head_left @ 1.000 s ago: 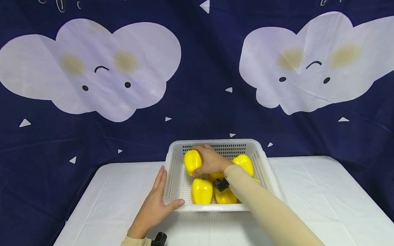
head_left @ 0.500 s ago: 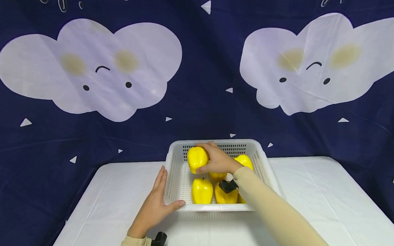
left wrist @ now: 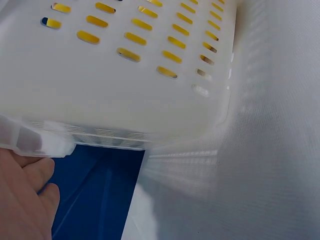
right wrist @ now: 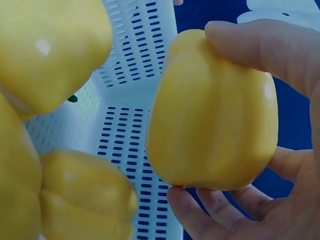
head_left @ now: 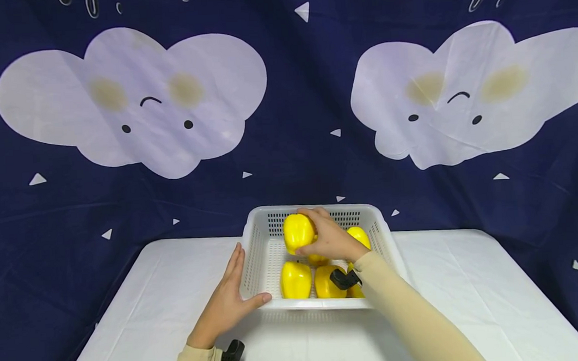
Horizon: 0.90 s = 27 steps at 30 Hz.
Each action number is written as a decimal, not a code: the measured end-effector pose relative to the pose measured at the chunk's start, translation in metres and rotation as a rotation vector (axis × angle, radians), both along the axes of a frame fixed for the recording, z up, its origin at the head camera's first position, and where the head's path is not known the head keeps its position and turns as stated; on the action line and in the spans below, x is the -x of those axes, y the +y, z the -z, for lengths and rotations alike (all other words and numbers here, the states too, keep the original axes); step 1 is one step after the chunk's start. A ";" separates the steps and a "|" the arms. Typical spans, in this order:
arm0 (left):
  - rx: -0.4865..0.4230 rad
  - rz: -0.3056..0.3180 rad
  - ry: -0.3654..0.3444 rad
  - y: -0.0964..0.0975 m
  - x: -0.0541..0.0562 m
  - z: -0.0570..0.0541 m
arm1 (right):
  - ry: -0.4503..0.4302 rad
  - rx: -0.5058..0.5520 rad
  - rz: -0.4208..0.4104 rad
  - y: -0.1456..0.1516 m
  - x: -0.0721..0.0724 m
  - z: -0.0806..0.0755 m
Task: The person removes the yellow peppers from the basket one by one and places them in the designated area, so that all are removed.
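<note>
My right hand (head_left: 332, 238) grips a yellow bell pepper (head_left: 299, 233) with thumb and fingers on opposite sides, over the back part of a white perforated plastic basket (head_left: 252, 269). The right wrist view shows the held pepper (right wrist: 212, 115) close up, fingertips at its lower end. Spread along the basket's left side is my left hand (head_left: 229, 303), fingers straight, thumb lying on the front rim. Below and around the right hand, more peppers lie in the basket: a front-left pepper (head_left: 296, 281), a front-middle pepper (head_left: 327, 283) and a back-right pepper (head_left: 358, 237), others partly hidden by the arm.
The basket stands on a table with a white cloth (head_left: 144, 313), near its back edge. Behind it hangs a dark blue curtain (head_left: 309, 92) with printed clouds. A black wrist mount (head_left: 232, 353) sticks out at the left wrist, another black mount (head_left: 345, 279) at the right.
My right hand has shifted rightward inside the basket with the gripped bell pepper, which has turned slightly. The left hand and the basket have stayed in place.
</note>
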<state>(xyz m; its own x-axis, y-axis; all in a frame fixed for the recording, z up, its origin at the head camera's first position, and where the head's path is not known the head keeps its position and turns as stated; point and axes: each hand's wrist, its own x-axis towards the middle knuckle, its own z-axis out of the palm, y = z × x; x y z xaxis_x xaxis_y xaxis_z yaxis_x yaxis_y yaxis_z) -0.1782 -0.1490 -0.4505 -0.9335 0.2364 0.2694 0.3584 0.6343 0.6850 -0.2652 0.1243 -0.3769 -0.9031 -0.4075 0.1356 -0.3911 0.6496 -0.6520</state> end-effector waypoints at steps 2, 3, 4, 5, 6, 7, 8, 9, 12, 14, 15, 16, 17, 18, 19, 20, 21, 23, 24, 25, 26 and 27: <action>-0.004 -0.003 0.000 0.000 0.000 0.000 | 0.008 0.004 0.004 0.003 -0.003 -0.001; -0.005 -0.003 0.001 0.000 0.000 0.001 | 0.017 0.002 0.007 0.005 -0.005 -0.002; -0.006 -0.003 0.003 0.000 0.000 0.001 | 0.028 0.004 0.008 0.007 -0.007 -0.003; -0.007 -0.002 0.005 0.000 0.000 0.001 | 0.035 0.003 0.014 0.009 -0.008 -0.004; -0.008 -0.001 0.007 0.000 0.000 0.001 | 0.044 0.003 0.017 0.010 -0.009 -0.005; -0.010 0.000 0.011 0.000 0.001 0.001 | 0.048 0.001 0.022 0.012 -0.011 -0.006; -0.011 0.000 0.014 -0.001 0.001 0.001 | 0.049 -0.001 0.024 0.014 -0.012 -0.007; -0.011 0.001 0.017 -0.001 0.001 0.000 | 0.051 -0.002 0.027 0.015 -0.013 -0.008; -0.011 0.004 0.018 -0.001 0.001 0.000 | 0.046 -0.007 0.030 0.020 -0.014 -0.009; -0.012 0.004 0.015 -0.001 0.001 0.000 | 0.042 -0.005 0.029 0.024 -0.016 -0.010; -0.012 0.004 0.013 0.000 0.001 0.000 | 0.045 -0.004 0.029 0.026 -0.017 -0.010; -0.013 0.005 0.011 0.000 0.001 0.000 | 0.048 -0.002 0.029 0.028 -0.018 -0.010; -0.012 0.007 0.012 0.000 0.001 0.000 | 0.051 0.001 0.030 0.030 -0.019 -0.010; -0.015 0.009 0.010 0.000 0.001 0.001 | 0.055 0.003 0.032 0.031 -0.020 -0.010; -0.013 0.009 0.010 0.000 0.001 0.001 | 0.058 0.010 0.030 0.033 -0.021 -0.011; -0.013 0.011 0.012 0.000 0.001 0.001 | 0.060 0.014 0.030 0.034 -0.022 -0.011; -0.012 0.010 0.013 0.000 0.001 0.001 | 0.065 0.014 0.029 0.036 -0.023 -0.011; -0.011 0.008 0.017 0.000 0.000 0.001 | 0.065 0.026 0.023 0.039 -0.025 -0.012; -0.010 0.006 0.018 0.000 0.000 0.001 | 0.065 0.030 0.022 0.040 -0.026 -0.013; -0.007 0.006 0.022 0.000 0.000 0.001 | 0.068 0.035 0.022 0.042 -0.026 -0.012; -0.009 0.005 0.023 0.000 -0.001 0.001 | 0.071 0.035 0.026 0.044 -0.027 -0.013; -0.008 0.005 0.024 0.000 -0.001 0.000 | 0.076 0.036 0.028 0.046 -0.027 -0.012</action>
<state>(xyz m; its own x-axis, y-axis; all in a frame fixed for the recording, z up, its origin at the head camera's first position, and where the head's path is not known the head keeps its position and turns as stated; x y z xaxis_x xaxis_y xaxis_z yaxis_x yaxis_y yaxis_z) -0.1775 -0.1493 -0.4509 -0.9256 0.2388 0.2936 0.3779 0.6269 0.6813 -0.2378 0.1706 -0.3646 -0.9007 -0.3758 0.2182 -0.4222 0.6378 -0.6442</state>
